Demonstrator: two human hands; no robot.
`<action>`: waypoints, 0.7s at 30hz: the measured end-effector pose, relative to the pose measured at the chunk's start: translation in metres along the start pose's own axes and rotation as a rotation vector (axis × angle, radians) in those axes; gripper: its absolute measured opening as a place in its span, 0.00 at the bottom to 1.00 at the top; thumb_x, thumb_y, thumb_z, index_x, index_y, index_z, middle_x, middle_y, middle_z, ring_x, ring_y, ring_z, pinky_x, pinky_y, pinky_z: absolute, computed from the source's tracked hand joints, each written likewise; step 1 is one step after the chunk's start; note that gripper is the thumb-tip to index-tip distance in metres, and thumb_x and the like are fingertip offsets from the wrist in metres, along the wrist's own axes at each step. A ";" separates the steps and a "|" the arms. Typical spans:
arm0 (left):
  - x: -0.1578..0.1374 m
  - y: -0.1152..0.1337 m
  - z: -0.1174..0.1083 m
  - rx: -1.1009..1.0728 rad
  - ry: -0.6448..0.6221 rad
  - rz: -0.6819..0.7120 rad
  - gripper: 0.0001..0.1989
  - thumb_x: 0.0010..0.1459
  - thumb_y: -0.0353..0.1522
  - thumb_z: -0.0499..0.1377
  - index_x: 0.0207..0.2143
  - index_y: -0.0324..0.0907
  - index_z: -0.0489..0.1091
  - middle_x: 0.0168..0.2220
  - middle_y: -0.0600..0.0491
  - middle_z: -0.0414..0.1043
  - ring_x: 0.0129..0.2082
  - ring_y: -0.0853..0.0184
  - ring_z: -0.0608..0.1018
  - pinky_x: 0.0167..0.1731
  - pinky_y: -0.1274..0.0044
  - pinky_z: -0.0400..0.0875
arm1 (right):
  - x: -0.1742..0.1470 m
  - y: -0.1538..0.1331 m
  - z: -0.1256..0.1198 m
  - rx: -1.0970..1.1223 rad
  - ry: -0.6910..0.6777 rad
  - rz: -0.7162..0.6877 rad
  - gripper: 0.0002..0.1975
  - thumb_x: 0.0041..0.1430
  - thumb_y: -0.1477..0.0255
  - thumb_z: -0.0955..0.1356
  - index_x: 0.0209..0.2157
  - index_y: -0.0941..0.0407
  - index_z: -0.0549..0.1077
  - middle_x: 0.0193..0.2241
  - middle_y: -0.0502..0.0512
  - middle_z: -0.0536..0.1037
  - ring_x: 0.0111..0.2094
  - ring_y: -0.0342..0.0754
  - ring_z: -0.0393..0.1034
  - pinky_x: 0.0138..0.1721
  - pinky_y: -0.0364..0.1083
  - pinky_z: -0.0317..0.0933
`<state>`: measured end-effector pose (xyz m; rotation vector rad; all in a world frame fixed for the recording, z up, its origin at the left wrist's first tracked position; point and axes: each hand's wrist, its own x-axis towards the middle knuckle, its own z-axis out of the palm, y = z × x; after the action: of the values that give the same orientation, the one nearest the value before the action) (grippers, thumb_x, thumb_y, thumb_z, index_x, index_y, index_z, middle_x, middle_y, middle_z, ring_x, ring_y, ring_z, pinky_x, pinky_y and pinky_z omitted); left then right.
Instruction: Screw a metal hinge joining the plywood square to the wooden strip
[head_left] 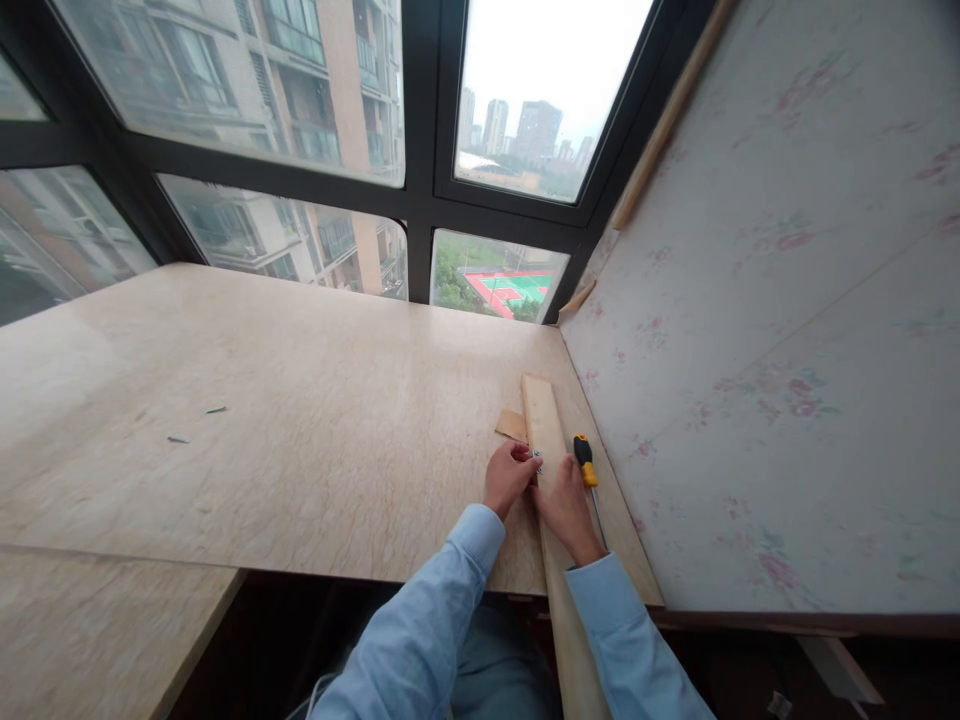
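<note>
Pinching a shiny metal piece (538, 457), the left grip (510, 478) adjoins a long, pale board (543, 412) clasped by the right grip (565, 508).

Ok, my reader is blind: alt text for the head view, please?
A person's left hand touches a small metal piece at the edge of a wooden board; the right hand grips the board. A screwdriver lies alongside on a marbled windowsill.

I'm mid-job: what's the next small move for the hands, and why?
I'd probably have the left hand settle the small metal piece against the wooden board before going for the screwdriver. Its fingertips are pinched at that piece by the board's left edge, the right hand is on the board, and the screwdriver lies to the board's right.
</note>
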<state>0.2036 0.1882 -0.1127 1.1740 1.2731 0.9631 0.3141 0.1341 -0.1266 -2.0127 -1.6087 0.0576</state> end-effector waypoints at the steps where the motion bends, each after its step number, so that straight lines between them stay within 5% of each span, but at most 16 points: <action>1: 0.001 0.000 0.000 -0.022 -0.004 -0.014 0.16 0.47 0.34 0.70 0.37 0.38 0.73 0.34 0.49 0.77 0.31 0.66 0.78 0.33 0.76 0.72 | 0.000 0.002 0.001 -0.011 -0.008 -0.004 0.33 0.54 0.63 0.67 0.57 0.64 0.55 0.55 0.77 0.65 0.60 0.65 0.59 0.57 0.60 0.58; 8: 0.004 0.003 -0.001 -0.145 -0.066 -0.098 0.17 0.46 0.32 0.69 0.38 0.37 0.72 0.33 0.50 0.76 0.25 0.69 0.76 0.23 0.80 0.70 | 0.001 0.025 0.009 0.016 -0.084 -0.014 0.41 0.47 0.61 0.70 0.60 0.62 0.55 0.60 0.76 0.61 0.64 0.69 0.54 0.60 0.63 0.56; 15: -0.008 0.002 -0.002 -0.036 0.061 0.109 0.04 0.55 0.30 0.60 0.32 0.39 0.75 0.33 0.49 0.78 0.35 0.66 0.78 0.36 0.77 0.72 | 0.003 0.027 0.005 -0.046 -0.140 -0.072 0.42 0.51 0.59 0.70 0.61 0.65 0.54 0.63 0.77 0.58 0.66 0.67 0.49 0.62 0.63 0.52; 21: -0.004 -0.005 -0.005 -0.185 -0.029 0.068 0.04 0.53 0.25 0.58 0.33 0.38 0.73 0.32 0.50 0.77 0.32 0.67 0.79 0.35 0.77 0.73 | 0.016 0.006 -0.010 -0.177 -0.171 -0.227 0.38 0.56 0.67 0.68 0.64 0.65 0.54 0.64 0.76 0.56 0.66 0.64 0.49 0.62 0.62 0.52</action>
<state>0.1983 0.1842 -0.1161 1.0881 1.1015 1.0858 0.3275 0.1440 -0.1156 -1.9847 -2.0043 0.0025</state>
